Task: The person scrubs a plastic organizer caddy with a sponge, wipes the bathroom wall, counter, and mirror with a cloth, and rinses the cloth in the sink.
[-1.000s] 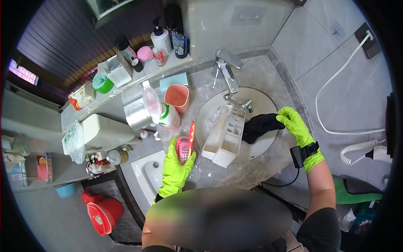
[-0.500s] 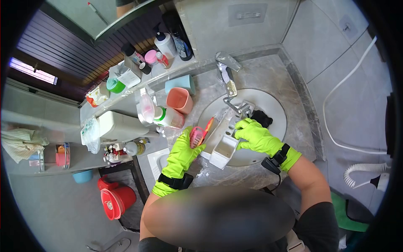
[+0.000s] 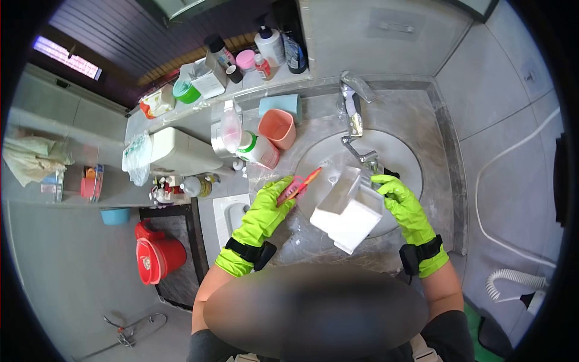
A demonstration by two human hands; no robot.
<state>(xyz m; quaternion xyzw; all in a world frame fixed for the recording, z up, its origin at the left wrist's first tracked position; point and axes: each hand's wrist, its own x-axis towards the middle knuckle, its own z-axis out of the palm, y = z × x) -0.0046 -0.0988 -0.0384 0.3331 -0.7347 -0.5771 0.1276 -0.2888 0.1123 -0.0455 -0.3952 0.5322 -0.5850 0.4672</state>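
Both hands wear bright yellow-green rubber gloves. My left hand (image 3: 265, 208) is closed around a pink scrub brush (image 3: 287, 192) and an orange-and-yellow toothbrush (image 3: 309, 180), left of the basin. My right hand (image 3: 401, 205) has its fingers closed on the right edge of a white plastic toothbrush holder (image 3: 356, 218). Tilted over the front of the sink (image 3: 417, 175), the holder shows its open compartments facing up and left. Just behind it is the jointed spout of the faucet (image 3: 352, 114). A black item (image 3: 391, 174) in the basin is mostly hidden.
Left of the basin stand a coral cup (image 3: 277, 128), a light blue cup (image 3: 283, 107) and a white bottle with a green cap (image 3: 259, 149). Toiletries (image 3: 270, 47) line the back ledge. A red bucket (image 3: 160, 259) is on the floor at left.
The white holder has been turned and tipped, so its smooth outer side now shows. My right hand has moved to its right edge. My left hand still holds both brushes.
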